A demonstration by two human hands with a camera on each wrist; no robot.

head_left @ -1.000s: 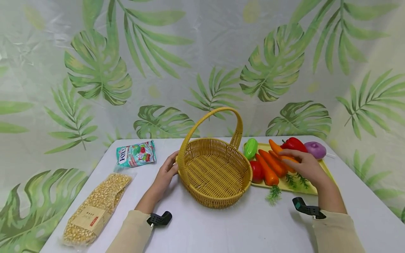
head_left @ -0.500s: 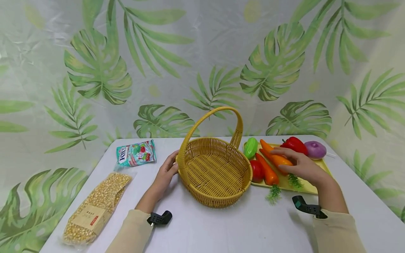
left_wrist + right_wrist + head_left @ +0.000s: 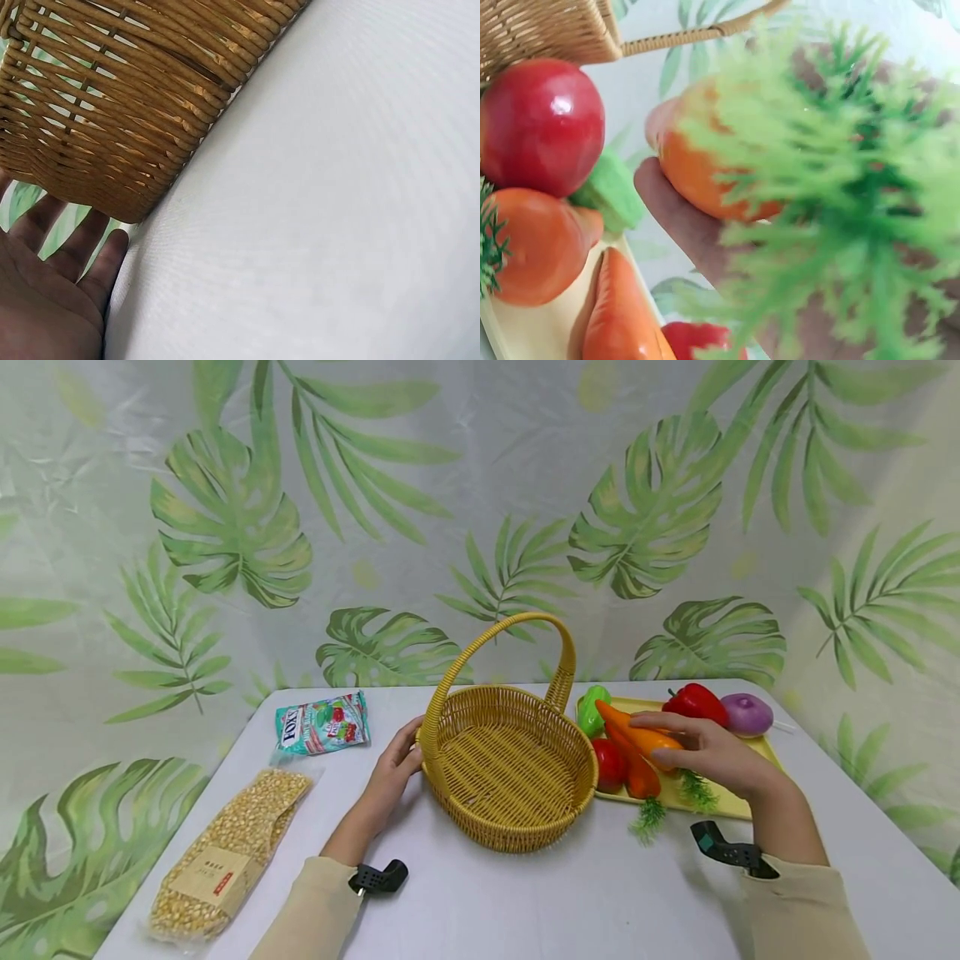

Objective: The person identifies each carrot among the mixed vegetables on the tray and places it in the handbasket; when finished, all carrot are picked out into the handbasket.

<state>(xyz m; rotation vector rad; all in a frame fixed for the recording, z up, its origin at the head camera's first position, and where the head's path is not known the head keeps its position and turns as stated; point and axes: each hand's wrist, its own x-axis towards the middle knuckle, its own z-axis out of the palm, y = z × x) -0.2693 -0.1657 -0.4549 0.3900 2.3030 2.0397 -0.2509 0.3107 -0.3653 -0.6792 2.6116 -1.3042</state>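
Gripped between thumb and fingers, a carrot (image 3: 628,728) occupied the right hand (image 3: 720,757); the left hand (image 3: 392,768), fingers apart, touched the basket (image 3: 510,772).

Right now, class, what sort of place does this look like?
Probably a staged tabletop set: a leaf-print backdrop behind a white table, and a woven basket beside a yellow tray of toy-like vegetables.

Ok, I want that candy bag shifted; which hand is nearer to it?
Left. The left hand is at the left side of the basket, right of the candy bag; the right hand is past the basket, holding a carrot over the tray.
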